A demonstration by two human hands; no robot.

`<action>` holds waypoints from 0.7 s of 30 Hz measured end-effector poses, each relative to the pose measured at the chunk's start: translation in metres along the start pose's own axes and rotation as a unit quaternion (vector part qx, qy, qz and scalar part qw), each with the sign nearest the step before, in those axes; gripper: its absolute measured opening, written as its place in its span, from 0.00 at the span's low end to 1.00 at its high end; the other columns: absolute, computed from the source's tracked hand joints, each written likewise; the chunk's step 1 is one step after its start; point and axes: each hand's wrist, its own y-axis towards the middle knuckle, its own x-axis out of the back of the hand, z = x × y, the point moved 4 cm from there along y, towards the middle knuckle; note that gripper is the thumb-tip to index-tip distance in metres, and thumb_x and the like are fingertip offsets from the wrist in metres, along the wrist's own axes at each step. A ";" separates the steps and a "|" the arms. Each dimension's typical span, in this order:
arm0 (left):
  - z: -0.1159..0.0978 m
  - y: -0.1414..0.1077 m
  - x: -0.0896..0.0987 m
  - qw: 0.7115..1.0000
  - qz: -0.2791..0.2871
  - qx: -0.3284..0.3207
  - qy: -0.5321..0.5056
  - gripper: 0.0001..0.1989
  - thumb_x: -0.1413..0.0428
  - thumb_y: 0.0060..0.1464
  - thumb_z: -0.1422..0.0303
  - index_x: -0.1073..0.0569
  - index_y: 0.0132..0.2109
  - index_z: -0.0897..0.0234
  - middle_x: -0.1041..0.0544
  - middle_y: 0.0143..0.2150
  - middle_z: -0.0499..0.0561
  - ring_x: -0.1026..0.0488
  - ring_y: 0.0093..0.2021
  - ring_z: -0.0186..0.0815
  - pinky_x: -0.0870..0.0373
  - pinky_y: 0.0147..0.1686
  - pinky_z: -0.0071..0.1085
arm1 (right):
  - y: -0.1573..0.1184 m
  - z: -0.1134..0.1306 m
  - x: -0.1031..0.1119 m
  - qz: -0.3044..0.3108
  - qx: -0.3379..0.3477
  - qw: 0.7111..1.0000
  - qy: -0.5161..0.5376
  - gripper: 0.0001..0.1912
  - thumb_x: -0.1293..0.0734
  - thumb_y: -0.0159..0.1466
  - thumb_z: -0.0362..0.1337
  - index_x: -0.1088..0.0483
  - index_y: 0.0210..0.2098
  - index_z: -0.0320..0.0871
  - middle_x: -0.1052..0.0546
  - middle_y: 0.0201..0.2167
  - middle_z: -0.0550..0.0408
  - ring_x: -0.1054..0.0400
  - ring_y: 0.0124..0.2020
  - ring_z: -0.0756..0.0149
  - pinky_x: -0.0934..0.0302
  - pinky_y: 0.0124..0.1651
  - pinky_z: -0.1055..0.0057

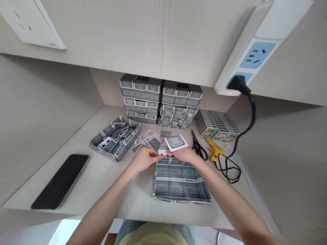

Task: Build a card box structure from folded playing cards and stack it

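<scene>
My left hand pinches the left end of a playing card with red diamonds showing. My right hand is at the card's other end, with its fingers partly hidden. Another playing card, back side up, lies over the right hand's fingers and seems held there. Just below both hands, on the desk, is an open box made of playing cards. Loose playing cards are spread beyond the left hand.
A card-made tray of loose cards and a black phone-like slab lie left. Card boxes are stacked behind. Scissors, a yellow glue gun with its cord and several card packs are right. A power strip hangs above.
</scene>
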 end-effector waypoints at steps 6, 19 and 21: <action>0.002 0.000 -0.002 1.000 0.018 0.007 0.000 0.18 0.47 0.43 0.54 0.25 0.25 0.66 0.26 0.24 0.49 0.33 0.26 0.32 0.42 0.25 0.24 | -0.005 0.007 0.001 0.037 -0.005 0.999 -0.014 0.06 0.35 0.50 0.28 0.29 0.29 0.41 0.23 0.29 0.55 0.30 0.32 0.65 0.37 0.35 0.72; 0.002 -0.002 -0.003 1.000 0.005 0.017 0.019 0.18 0.45 0.42 0.54 0.30 0.22 0.66 0.30 0.20 0.45 0.36 0.23 0.29 0.45 0.22 0.23 | -0.007 0.007 0.000 0.024 -0.083 0.996 -0.001 0.08 0.35 0.52 0.28 0.28 0.32 0.40 0.24 0.37 0.51 0.31 0.39 0.62 0.38 0.45 0.67; 0.001 -0.002 -0.003 1.000 0.005 0.018 0.018 0.18 0.45 0.42 0.54 0.30 0.22 0.66 0.30 0.20 0.45 0.36 0.23 0.29 0.45 0.22 0.23 | -0.007 0.007 0.001 0.018 -0.084 0.996 0.003 0.09 0.35 0.52 0.28 0.28 0.34 0.40 0.24 0.38 0.52 0.31 0.40 0.62 0.38 0.46 0.66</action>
